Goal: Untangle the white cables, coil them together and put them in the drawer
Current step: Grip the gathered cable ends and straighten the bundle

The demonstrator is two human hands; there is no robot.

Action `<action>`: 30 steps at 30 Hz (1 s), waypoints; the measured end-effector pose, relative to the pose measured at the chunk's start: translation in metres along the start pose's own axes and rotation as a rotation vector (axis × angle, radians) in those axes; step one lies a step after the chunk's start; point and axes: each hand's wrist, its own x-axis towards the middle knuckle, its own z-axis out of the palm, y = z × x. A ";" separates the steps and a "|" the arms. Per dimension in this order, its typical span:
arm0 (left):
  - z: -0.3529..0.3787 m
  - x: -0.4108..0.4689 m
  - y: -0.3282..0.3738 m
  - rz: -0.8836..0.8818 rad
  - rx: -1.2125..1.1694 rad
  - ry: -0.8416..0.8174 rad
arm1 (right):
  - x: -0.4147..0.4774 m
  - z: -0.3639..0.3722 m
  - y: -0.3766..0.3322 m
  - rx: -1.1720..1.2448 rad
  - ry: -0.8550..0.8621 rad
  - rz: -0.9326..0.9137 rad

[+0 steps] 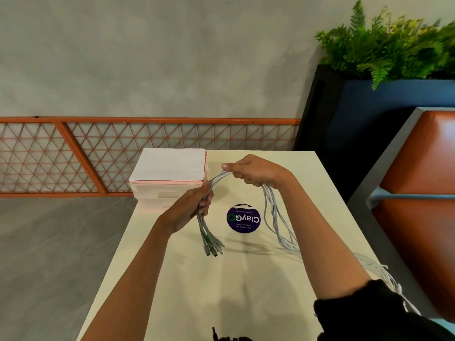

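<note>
A bundle of several white cables (272,212) arches above the cream table (197,279) between both hands. My left hand (194,207) grips the bundle near its plug ends, which hang down just over the tabletop. My right hand (253,172) grips the same bundle higher and to the right. From that hand the cables drop, trail across the table and run off its right edge. A small white and pink drawer unit (170,178) stands at the table's far left corner, its drawers shut.
A round purple sticker (243,219) lies on the table between my hands. An orange padded seat (418,193) stands right of the table. A dark planter with green ferns (394,50) is at the back right. An orange lattice railing (98,156) runs along the wall.
</note>
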 end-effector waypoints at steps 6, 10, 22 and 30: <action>-0.005 -0.005 -0.019 -0.046 0.053 -0.023 | 0.002 0.001 0.012 0.080 0.045 0.003; -0.007 -0.010 -0.021 -0.086 0.023 0.021 | -0.001 -0.001 0.019 0.121 0.075 0.051; 0.001 0.004 0.002 -0.068 0.212 0.097 | 0.015 0.031 0.029 -0.663 0.079 -0.289; -0.007 -0.002 0.008 -0.061 0.201 0.032 | 0.019 0.040 0.020 -0.594 -0.190 -0.208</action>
